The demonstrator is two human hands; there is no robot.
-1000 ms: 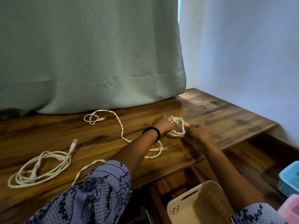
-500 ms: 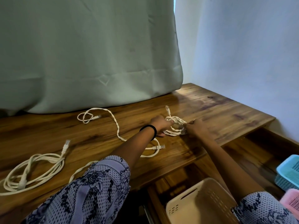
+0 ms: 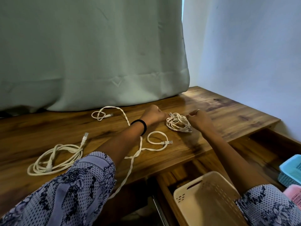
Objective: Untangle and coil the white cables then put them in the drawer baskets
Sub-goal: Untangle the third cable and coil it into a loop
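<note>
Here both hands work at a small bundle of white cable point(image 3: 178, 122) lying on the wooden desk point(image 3: 228, 116), at about one o'clock from the middle of the view. The left hand point(image 3: 152, 115) is curled, its fingertips at the bundle's nine o'clock edge, apparently pinching a strand or plug end there, though the contact itself is too small to confirm. The right hand point(image 3: 197, 119) sits at the bundle's three o'clock side with fingers bent, touching or nearly touching the loops; whether it actually grips a strand I cannot tell. Holding the coil from opposite sides likely keeps its turns from springing apart while the loose end is tucked in.

A twisted cable point(image 3: 138, 150) runs from a small loop at eleven o'clock, under the left forearm, and off the desk's front edge, so it probably remains to be separated. A looser coil point(image 3: 55, 159) rests at eight o'clock.

The desk is dark, streaky wood, set in a corner: a pale green curtain point(image 3: 91, 54) hangs behind it, a pale blue wall at two o'clock. Below the front edge a drawer point(image 3: 260, 144) stands pulled out, holding a cream basket point(image 3: 206, 196), a blue basket point(image 3: 291, 170) and a pink one point(image 3: 294, 191), placed within easy reach for the finished coils.
</note>
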